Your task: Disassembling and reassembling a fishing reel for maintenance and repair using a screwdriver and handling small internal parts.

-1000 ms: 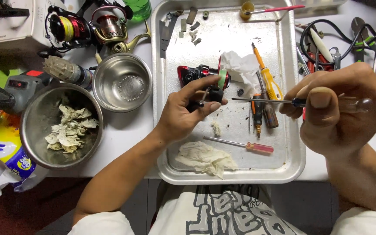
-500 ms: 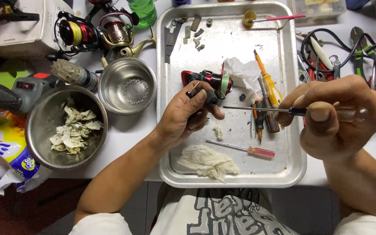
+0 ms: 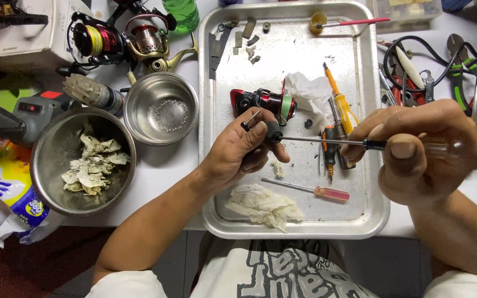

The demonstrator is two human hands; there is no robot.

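My left hand (image 3: 237, 153) pinches a small black reel part (image 3: 273, 132) above the metal tray (image 3: 372, 182). My right hand (image 3: 423, 149) grips a clear-handled screwdriver (image 3: 360, 143), and its long shaft runs left with the tip touching that black part. A red and black fishing reel body (image 3: 260, 101) lies in the tray just beyond my left fingers, beside a white tissue (image 3: 313, 94).
In the tray lie a red-handled screwdriver (image 3: 310, 190), orange screwdrivers (image 3: 338, 102), a crumpled rag (image 3: 263, 205) and small metal parts (image 3: 247, 36). Left of it stand a bowl of used wipes (image 3: 81, 160), an empty steel bowl (image 3: 161, 107) and spinning reels (image 3: 122, 38). Pliers (image 3: 470, 60) lie at right.
Both hands have drawn closer together, and the screwdriver tip now meets the black part in my left hand. The reel body stays in the tray.
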